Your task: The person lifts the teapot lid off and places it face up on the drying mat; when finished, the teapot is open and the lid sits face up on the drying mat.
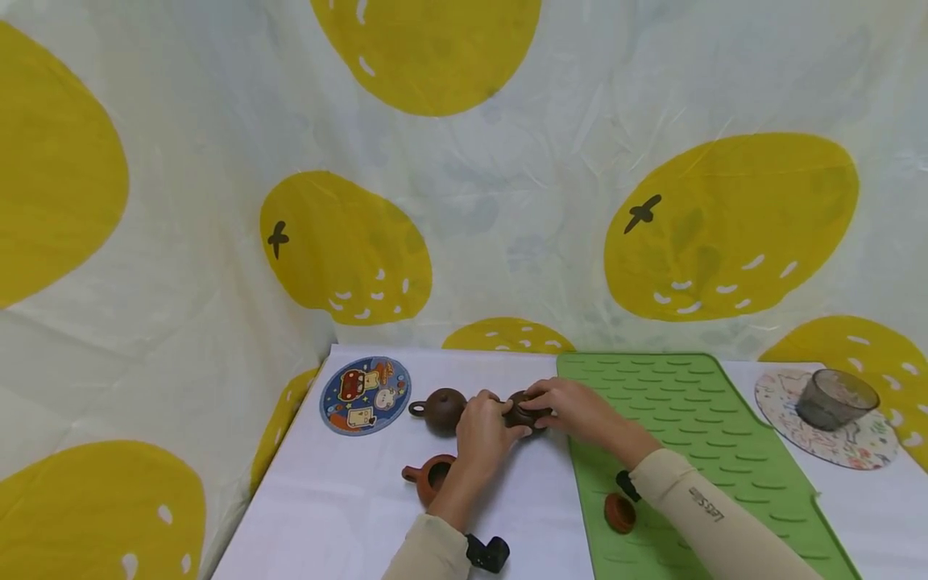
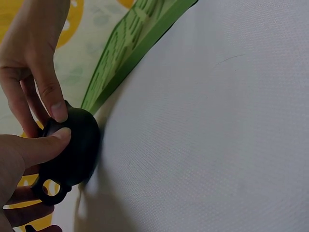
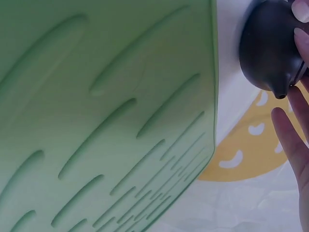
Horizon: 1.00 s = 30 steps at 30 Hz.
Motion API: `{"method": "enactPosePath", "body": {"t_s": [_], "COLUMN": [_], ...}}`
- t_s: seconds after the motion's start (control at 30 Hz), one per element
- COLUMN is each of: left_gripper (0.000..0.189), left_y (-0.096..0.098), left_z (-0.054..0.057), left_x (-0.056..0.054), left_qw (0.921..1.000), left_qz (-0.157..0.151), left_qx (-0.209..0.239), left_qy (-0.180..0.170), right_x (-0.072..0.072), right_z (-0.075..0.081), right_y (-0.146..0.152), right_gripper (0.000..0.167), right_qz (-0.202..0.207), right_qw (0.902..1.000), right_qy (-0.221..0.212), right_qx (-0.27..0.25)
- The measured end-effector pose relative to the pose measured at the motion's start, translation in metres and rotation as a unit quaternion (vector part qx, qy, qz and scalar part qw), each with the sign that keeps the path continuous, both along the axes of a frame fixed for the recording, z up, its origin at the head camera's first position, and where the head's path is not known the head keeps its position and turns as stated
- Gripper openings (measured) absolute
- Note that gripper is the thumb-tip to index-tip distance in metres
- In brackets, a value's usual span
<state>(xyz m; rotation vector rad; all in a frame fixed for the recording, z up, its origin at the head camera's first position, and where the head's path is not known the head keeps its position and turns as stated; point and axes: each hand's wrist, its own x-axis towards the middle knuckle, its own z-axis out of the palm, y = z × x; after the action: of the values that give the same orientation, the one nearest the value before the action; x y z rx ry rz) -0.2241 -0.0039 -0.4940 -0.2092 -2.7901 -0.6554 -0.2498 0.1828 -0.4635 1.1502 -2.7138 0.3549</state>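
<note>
Both hands are at a small dark brown teapot (image 1: 524, 412), close over the white cloth near the mat's left edge. My left hand (image 1: 484, 439) holds it from the handle side, its thumb pressed on the body near the top; the looped handle (image 2: 51, 191) shows beside the fingers in the left wrist view. From the spout side my right hand (image 1: 580, 409) grips the upper part with thumb and fingers. The short spout (image 3: 280, 91) points out between them in the right wrist view. Fingers hide the teapot's top.
A second dark teapot (image 1: 444, 411) stands left of my hands, and an open reddish-brown teapot (image 1: 428, 477) sits partly behind my left wrist. A reddish lid (image 1: 619, 513) lies on the green mat (image 1: 652, 379). A blue coaster (image 1: 348, 411) and a smoky glass (image 1: 834, 400) on a patterned coaster (image 1: 866, 451) flank these.
</note>
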Motion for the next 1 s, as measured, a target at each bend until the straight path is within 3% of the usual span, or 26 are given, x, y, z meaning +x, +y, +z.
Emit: {"method": "enactPosePath", "body": {"t_s": [0.27,0.53,0.73,1.0], "left_gripper": [0.056,0.058,0.057,0.055], "left_y": [0.001,0.001,0.0,-0.001], "left_z": [-0.003,-0.003,-0.003,-0.003], "left_x": [0.001,0.0,0.0,0.001], "left_qw": [1.0,1.0,0.9999,0.9994], "left_qz": [-0.003,-0.005,-0.007,-0.007], "left_qx": [0.003,-0.004,-0.003,0.009], "left_qy": [-0.002,0.007,0.013,0.034], "right_x": [0.002,0.0,0.01,0.023], "right_z": [0.004,0.024,0.044,0.059], "right_y": [0.001,0.011,0.022,0.037], "right_gripper": [0.039,0.037,0.032,0.03], "right_qz": [0.001,0.0,-0.015,-0.028], "right_qw": [0.9999,0.9985,0.9975,0.9932], "right_qy": [0.002,0.039,0.04,0.069], "right_qx": [-0.01,-0.037,-0.056,-0.089]}}
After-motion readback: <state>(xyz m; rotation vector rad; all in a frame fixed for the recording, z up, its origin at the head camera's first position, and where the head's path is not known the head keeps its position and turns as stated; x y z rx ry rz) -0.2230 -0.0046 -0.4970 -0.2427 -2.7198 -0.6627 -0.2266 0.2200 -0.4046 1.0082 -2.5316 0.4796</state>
